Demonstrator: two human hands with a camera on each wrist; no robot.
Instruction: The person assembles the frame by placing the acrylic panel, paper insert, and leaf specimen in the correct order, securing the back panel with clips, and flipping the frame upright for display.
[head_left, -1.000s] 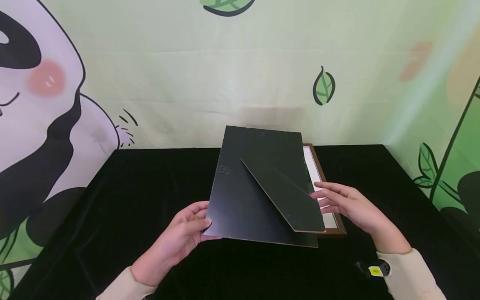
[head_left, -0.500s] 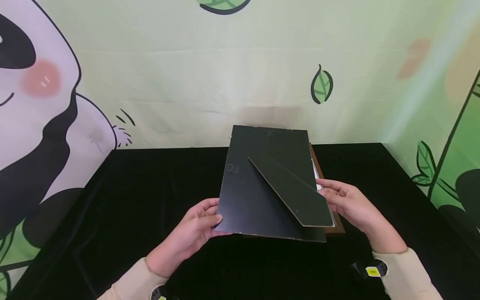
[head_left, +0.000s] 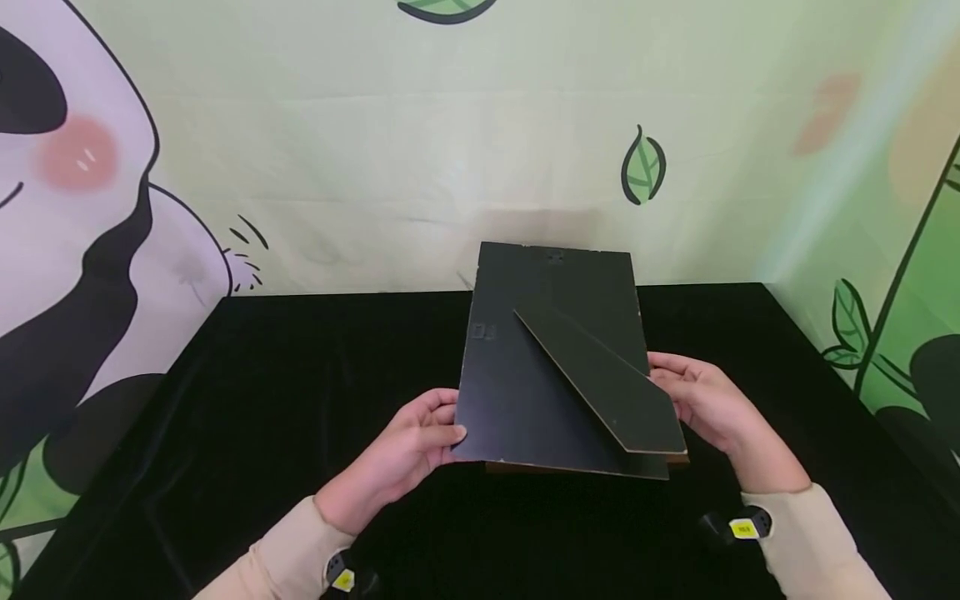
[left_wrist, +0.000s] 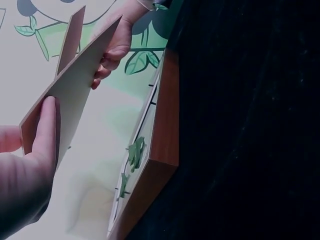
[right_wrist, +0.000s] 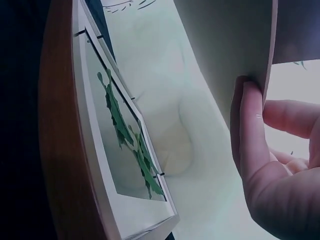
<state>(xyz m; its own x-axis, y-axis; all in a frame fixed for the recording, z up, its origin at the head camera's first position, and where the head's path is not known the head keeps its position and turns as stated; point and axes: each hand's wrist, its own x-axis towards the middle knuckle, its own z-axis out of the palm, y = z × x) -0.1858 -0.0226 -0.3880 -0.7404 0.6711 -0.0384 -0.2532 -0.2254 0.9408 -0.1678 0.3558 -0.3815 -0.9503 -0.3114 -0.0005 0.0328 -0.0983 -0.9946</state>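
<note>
with my left grip (head_left: 423, 437) and my right grip (head_left: 705, 404) each pinching an edge, i hold one flat, smooth black board (head_left: 510, 375), its single angular flap (head_left: 607, 379) jutting from the dark face, tilted above one brown, wood-toned frame (left_wrist: 167, 107) on the black cloth-covered surface (head_left: 337, 350).

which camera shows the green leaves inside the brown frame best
The right wrist view: the green leaves appear largest there, inside the brown frame. The left wrist view shows them smaller, at a steep slant. In the head view they cannot be seen; the black board blocks them.
</note>
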